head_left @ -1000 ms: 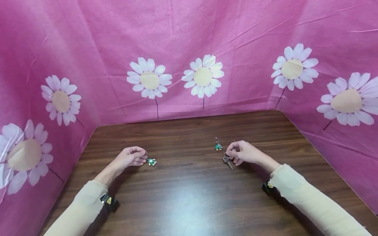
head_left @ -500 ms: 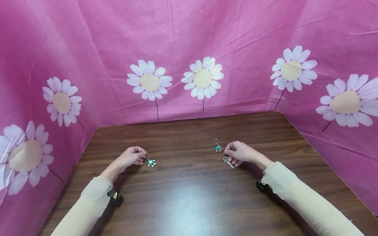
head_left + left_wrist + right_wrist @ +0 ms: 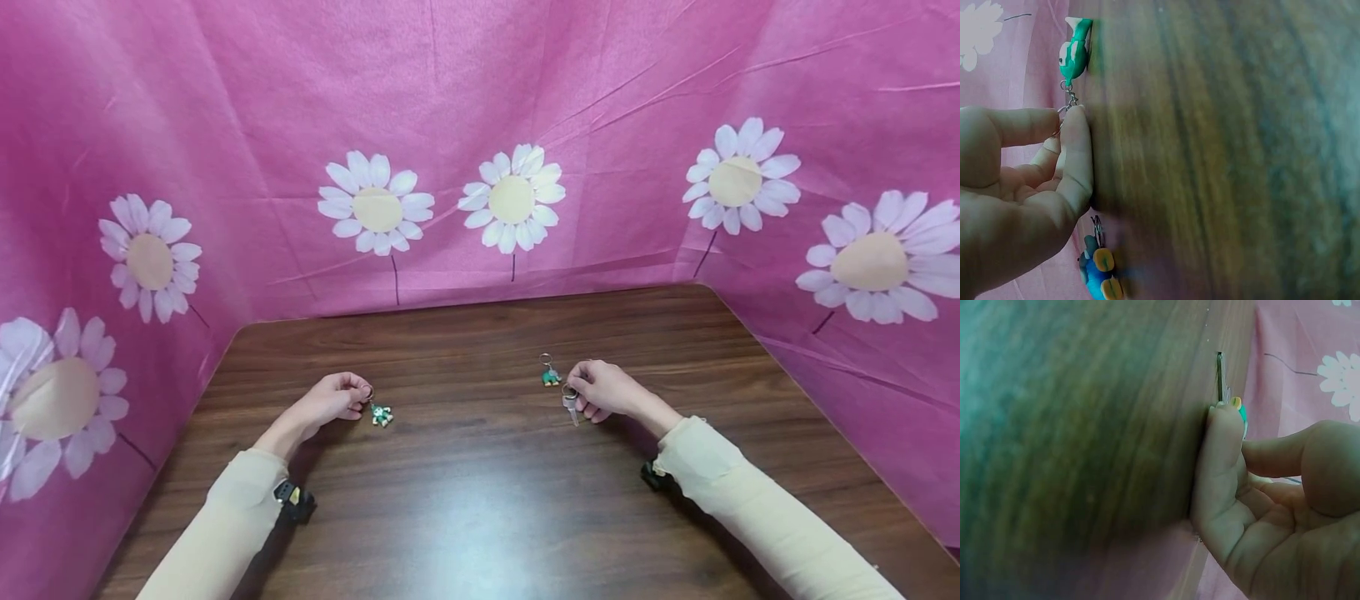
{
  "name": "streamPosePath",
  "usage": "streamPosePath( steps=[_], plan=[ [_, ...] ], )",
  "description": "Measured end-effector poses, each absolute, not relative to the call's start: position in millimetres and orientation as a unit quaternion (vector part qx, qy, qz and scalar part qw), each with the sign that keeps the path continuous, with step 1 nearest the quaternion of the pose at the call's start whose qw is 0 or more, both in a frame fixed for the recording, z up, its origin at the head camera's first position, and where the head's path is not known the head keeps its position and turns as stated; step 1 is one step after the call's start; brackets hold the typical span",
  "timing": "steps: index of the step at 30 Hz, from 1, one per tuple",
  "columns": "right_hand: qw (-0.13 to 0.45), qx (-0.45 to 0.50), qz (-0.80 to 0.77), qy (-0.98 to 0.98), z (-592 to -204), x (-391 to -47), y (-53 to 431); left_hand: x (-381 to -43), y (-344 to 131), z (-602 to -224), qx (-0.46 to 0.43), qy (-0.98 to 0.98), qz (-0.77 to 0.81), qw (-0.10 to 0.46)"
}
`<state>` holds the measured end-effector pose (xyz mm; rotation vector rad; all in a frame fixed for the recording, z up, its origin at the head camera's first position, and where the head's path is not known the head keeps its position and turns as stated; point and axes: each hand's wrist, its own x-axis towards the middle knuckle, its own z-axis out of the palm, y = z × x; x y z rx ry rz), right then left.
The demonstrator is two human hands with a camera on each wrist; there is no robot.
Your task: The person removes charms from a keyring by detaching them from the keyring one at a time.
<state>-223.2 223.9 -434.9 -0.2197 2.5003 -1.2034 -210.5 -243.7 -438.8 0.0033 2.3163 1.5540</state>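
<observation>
My left hand (image 3: 330,398) pinches the ring of a keychain with a small green-and-white figure (image 3: 382,415), which lies just right of the fingertips. In the left wrist view, that green figure (image 3: 1075,59) sticks out past the thumb and forefinger at the table surface. On the right side, my right hand (image 3: 609,388) pinches a metal key ring (image 3: 570,391) with a silver key (image 3: 572,411) on it. The key (image 3: 1222,376) appears edge-on, close to the wood, in the right wrist view. Just left of those fingers lies a green elephant keychain (image 3: 551,377).
A blue keychain figure with orange feet (image 3: 1094,275) lies behind my left hand, hidden in the head view. The brown wooden table (image 3: 450,358) meets a pink curtain printed with daisies (image 3: 450,100) at its back and sides.
My right hand has shifted slightly left, and the key has swung to point more toward me. The green-and-white figure has turned and hangs lower from its ring. The left hand stays nearly still.
</observation>
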Motion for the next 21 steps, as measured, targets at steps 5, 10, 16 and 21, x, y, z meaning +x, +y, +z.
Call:
streamPosePath(
  steps=[5, 10, 16, 21],
  plan=[
    [0.171, -0.074, -0.422, 0.887, -436.7, -223.9, 222.9, -211.2, -242.1, -437.5, -0.001, 0.822, 0.542, 0.172],
    [0.171, -0.068, -0.419, 0.889, -437.3, -223.2, 223.5, -209.7, -239.6, -439.6, 0.006, 0.824, 0.539, 0.172],
    [0.160, -0.077, -0.406, 0.896, -438.9, -224.0, 221.2, -209.3, -238.7, -439.2, 0.013, 0.833, 0.529, 0.161],
    [0.175, -0.099, -0.385, 0.901, -429.6, -222.8, 223.8, -207.2, -240.1, -435.3, 0.039, 0.845, 0.510, 0.157]
  ],
)
